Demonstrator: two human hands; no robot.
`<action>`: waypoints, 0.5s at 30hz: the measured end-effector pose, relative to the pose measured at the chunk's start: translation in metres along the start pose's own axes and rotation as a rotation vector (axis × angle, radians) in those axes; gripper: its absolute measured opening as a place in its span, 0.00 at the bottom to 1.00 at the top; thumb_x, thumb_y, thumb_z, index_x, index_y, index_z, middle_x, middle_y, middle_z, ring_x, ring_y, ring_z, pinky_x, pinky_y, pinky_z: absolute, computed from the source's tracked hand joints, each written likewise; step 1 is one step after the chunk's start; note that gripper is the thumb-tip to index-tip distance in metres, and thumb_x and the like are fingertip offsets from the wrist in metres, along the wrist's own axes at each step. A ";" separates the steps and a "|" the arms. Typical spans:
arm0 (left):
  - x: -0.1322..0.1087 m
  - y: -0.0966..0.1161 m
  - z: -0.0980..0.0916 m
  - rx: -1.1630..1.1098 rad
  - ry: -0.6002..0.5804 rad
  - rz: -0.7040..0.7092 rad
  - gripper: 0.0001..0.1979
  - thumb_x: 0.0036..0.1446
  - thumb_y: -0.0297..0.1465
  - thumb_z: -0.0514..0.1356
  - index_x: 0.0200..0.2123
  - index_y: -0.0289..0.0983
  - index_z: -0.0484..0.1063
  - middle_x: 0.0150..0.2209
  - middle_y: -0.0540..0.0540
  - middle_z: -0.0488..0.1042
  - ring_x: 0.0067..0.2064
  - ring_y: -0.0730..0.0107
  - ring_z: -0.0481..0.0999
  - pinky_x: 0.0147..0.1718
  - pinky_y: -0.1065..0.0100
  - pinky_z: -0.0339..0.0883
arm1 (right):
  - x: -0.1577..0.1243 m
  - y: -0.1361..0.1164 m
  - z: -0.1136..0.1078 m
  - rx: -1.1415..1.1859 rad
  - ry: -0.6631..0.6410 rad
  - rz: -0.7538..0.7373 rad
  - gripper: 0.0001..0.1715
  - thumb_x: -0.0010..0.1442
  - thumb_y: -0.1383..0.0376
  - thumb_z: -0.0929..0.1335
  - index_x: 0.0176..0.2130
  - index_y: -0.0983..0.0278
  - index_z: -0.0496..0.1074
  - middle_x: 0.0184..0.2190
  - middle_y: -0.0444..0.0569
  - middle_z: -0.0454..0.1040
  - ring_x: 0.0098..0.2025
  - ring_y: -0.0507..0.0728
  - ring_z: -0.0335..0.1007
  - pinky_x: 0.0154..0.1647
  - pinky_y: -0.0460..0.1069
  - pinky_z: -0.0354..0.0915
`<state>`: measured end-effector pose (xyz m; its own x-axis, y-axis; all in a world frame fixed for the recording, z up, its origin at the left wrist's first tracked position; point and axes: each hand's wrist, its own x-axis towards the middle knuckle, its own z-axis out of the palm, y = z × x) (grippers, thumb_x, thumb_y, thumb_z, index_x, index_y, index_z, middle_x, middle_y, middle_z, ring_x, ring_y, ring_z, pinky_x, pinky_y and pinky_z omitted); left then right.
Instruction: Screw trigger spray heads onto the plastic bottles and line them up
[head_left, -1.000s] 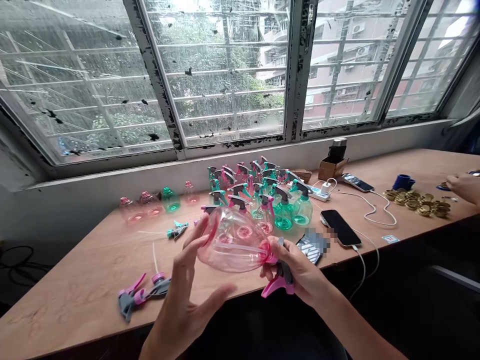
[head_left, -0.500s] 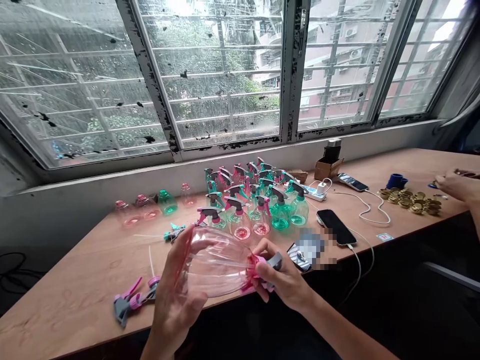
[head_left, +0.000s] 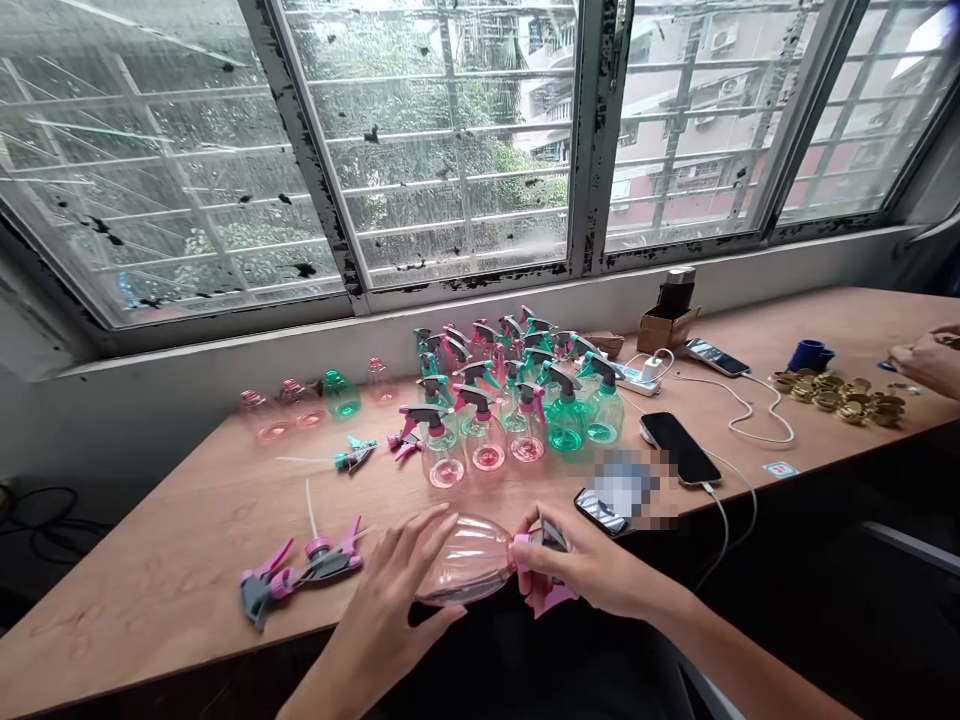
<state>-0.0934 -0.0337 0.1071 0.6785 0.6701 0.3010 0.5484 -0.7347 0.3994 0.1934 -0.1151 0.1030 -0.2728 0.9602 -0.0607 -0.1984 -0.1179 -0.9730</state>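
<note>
A clear pink spray bottle (head_left: 476, 560) lies sideways between my hands, just off the table's front edge. My left hand (head_left: 401, 575) curves round its base end, fingers over the top and thumb below. Around the pink collar of the grey-and-pink spray head (head_left: 553, 540), my right hand (head_left: 574, 565) is closed; the head is partly hidden by the fingers. Left of my left hand, loose pink-and-grey spray heads (head_left: 326, 560) with dip tubes rest on the table.
Several pink and green spray bottles (head_left: 487, 435) with heads stand mid-table. Headless bottles (head_left: 304, 405) stand at the back left, with a teal spray head (head_left: 356, 455) nearer. Phones (head_left: 681, 448), cables and gold-coloured round pieces (head_left: 851, 395) lie to the right, near another person's hand (head_left: 930, 360).
The bottle has moved down and away from the camera, and has levelled out. My left hand now holds it with fingers less tightly wrapped. The right hand still grips the collar.
</note>
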 end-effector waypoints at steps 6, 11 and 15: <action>0.016 -0.016 0.045 -0.391 0.101 -0.310 0.37 0.61 0.47 0.68 0.68 0.44 0.60 0.68 0.35 0.70 0.71 0.47 0.71 0.71 0.45 0.66 | -0.028 -0.001 -0.007 0.009 0.008 -0.229 0.41 0.71 0.34 0.63 0.64 0.60 0.68 0.56 0.60 0.80 0.61 0.66 0.77 0.69 0.65 0.62; 0.038 -0.042 0.068 -0.464 0.130 -0.373 0.39 0.62 0.49 0.65 0.68 0.40 0.54 0.67 0.31 0.72 0.69 0.49 0.74 0.70 0.47 0.68 | -0.044 0.067 -0.008 0.083 0.099 -0.043 0.44 0.68 0.30 0.62 0.51 0.65 0.76 0.47 0.62 0.83 0.45 0.65 0.83 0.52 0.61 0.71; 0.043 -0.048 0.080 -0.430 0.164 -0.399 0.46 0.62 0.51 0.64 0.73 0.39 0.47 0.73 0.28 0.61 0.74 0.44 0.65 0.74 0.42 0.59 | -0.046 0.090 -0.003 -0.130 0.056 0.037 0.39 0.68 0.33 0.66 0.45 0.65 0.77 0.47 0.59 0.82 0.44 0.62 0.81 0.50 0.57 0.71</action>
<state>-0.0514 0.0216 0.0318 0.3580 0.9177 0.1721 0.4754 -0.3378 0.8124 0.1910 -0.1693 0.0171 -0.2236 0.9689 -0.1063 -0.0647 -0.1236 -0.9902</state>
